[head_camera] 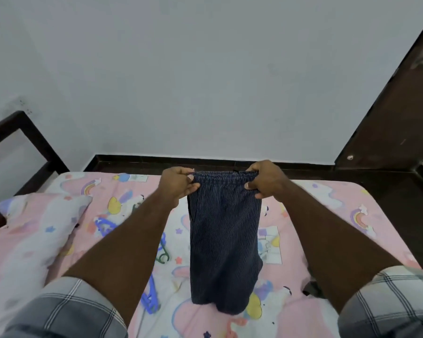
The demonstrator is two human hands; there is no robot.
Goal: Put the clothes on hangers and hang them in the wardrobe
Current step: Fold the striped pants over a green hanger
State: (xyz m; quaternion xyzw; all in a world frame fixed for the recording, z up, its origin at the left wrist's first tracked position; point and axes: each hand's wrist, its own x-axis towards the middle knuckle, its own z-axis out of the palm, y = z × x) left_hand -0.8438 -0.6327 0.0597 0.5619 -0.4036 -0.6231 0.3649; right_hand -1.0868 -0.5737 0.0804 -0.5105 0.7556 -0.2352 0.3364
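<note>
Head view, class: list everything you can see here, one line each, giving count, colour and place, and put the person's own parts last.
shorts: one, dark navy with thin pale stripes, held up by the waistband over the bed
hangers: at least three, two blue and one green, lying on the bed left of the shorts
pillow: one, pink and white, left side of the bed
bed: one, pink cartoon sheet, dark frame
wall: pale grey, behind the bed
door: dark brown, at right
left hand: grips the waistband's left end
right hand: grips the waistband's right end
sleeves: two, grey checked, bottom corners
</note>
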